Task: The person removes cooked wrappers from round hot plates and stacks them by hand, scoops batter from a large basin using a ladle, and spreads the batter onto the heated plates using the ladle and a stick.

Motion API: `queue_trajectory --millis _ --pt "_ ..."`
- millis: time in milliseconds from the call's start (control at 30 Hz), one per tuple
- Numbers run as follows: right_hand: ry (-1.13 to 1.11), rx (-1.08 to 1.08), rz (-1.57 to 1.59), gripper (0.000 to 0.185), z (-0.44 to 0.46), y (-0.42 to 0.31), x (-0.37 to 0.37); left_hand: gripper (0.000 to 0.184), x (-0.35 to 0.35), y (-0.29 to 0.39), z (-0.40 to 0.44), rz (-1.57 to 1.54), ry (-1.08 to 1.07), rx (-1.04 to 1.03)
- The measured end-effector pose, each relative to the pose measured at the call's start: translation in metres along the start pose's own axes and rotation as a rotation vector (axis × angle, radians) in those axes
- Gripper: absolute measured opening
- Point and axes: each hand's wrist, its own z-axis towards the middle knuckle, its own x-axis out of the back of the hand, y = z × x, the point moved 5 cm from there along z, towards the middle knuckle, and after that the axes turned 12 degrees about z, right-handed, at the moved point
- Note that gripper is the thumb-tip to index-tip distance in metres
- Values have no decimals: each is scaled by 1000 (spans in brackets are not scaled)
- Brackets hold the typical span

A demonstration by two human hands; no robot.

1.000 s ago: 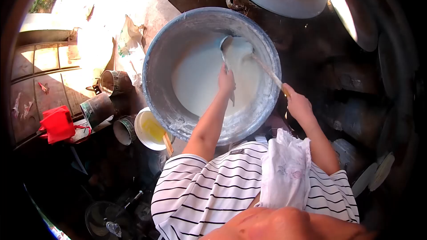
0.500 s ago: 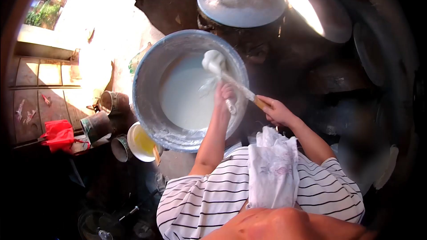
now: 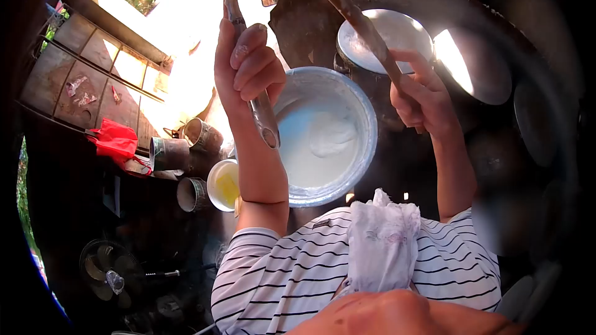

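My left hand (image 3: 248, 71) is closed around a hollow, pipe-like handle (image 3: 266, 125), its open end pointing down toward me. My right hand (image 3: 425, 96) grips a long brown wooden handle (image 3: 354, 17) near its lower end, index finger partly extended. Both handles slant upward and leave the view at the top, so their far ends are hidden. Beneath and between my hands stands a large round tub (image 3: 370, 130) with a bluish rim. White liquid (image 3: 310, 164) fills its lower part, with a paler swirl at the surface. My left forearm covers the tub's left side.
A round lid-like disc (image 3: 406, 31) lies beyond the tub, another (image 3: 475, 68) to its right. Left are a white bucket (image 3: 214, 189) with yellow contents, several metal cans (image 3: 169, 154) and a red bag (image 3: 115, 139). A fan (image 3: 108, 273) stands lower left.
Both hands have risen from the tub and moved apart, each with a handle. The white clump seen over the liquid is out of view. The camera view has shifted.
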Motion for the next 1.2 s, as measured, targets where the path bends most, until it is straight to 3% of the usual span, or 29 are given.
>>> queue_trajectory --millis 100,133,167,200,267,333,400,467,500,567,633,733,767,833,900,967,1033,1100,1200 --pt "12 -82 125 42 -13 40 21 40 29 5 -26 -32 152 -3" --pt "86 -182 148 44 -25 70 35 41 56 0 -44 -46 192 138" --pt "181 -283 163 44 -41 91 46 41 61 -9 -59 -223 428 173" --pt "272 -327 160 44 -61 91 44 40 58 -14 -68 -330 531 255" --pt "347 -288 182 44 -110 94 55 23 66 -29 -89 -279 606 306" --pt "454 -212 232 44 -149 99 67 27 87 -59 -97 -62 640 428" --pt "603 -170 303 43 -192 123 73 29 119 -103 -106 -214 711 566" --pt "731 -173 311 43 -230 139 73 34 146 -157 -84 -676 755 711" --pt "840 -175 259 44 -252 141 68 39 142 -187 -73 -758 795 810" --pt "898 -17 258 44 -300 113 48 37 120 -244 -52 -848 688 924" --pt "995 196 176 44 -354 69 33 37 83 -299 -18 -865 426 1066" --pt "1276 576 -149 46 -422 -19 34 37 24 -419 21 -631 196 1202" --pt "1382 684 -295 48 -442 -43 44 35 0 -466 30 -700 176 1257" --pt "1651 559 -569 43 -484 -70 70 31 -49 -559 47 -832 138 1373" --pt "1816 798 -789 37 -518 -33 100 29 -120 -621 63 -1243 358 1475" --pt "2020 861 -1383 41 -579 36 106 27 -142 -695 68 -1281 58 1536" --pt "2135 629 -1544 39 -624 45 63 29 -155 -753 66 -1155 11 1629" --pt "2314 654 -400 39 -674 40 53 30 -153 -804 58 -1077 111 1756" --pt "2299 1005 -140 41 -732 -7 83 31 -158 -882 45 -1003 86 1929"
